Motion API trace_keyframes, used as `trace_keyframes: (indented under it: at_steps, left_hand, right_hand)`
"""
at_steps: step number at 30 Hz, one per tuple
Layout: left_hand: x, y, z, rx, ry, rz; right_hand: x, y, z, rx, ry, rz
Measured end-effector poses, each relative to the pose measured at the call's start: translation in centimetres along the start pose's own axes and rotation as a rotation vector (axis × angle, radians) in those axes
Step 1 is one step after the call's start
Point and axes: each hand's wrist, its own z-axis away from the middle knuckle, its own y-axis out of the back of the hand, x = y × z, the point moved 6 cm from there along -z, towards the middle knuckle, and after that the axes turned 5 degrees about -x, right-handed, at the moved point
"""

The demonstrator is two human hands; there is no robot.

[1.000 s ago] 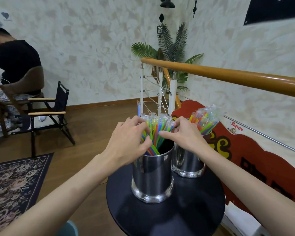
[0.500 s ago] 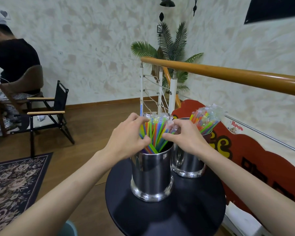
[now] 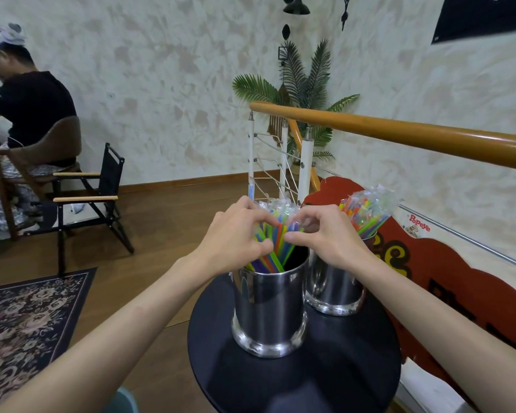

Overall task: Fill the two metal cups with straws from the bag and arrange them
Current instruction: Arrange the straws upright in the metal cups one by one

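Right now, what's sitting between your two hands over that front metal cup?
In the head view, a bunch of coloured straws stands in the front cup, between the left hand and right hand, both pinching them.

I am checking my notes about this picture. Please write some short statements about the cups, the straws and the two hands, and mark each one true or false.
1. Both metal cups stand on the round black table. True.
2. The near metal cup is empty. False: it holds colourful straws.
3. The left hand and the right hand are both at the straws of the near cup. True: their fingers pinch the bundle above the rim.
4. The straws in the far metal cup lie flat on the table. False: the wrapped straws stand in that cup and lean to the right.
5. The right hand holds the wooden handrail. False: the rail is behind, untouched.
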Motion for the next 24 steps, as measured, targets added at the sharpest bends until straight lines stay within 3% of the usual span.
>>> trace_keyframes:
  at_steps: [24]
  left_hand:
    - [-0.4, -0.4, -0.1, 0.140, 0.041, 0.113]
  right_hand:
    - [0.3, -0.9, -0.1, -0.011, -0.021, -0.203]
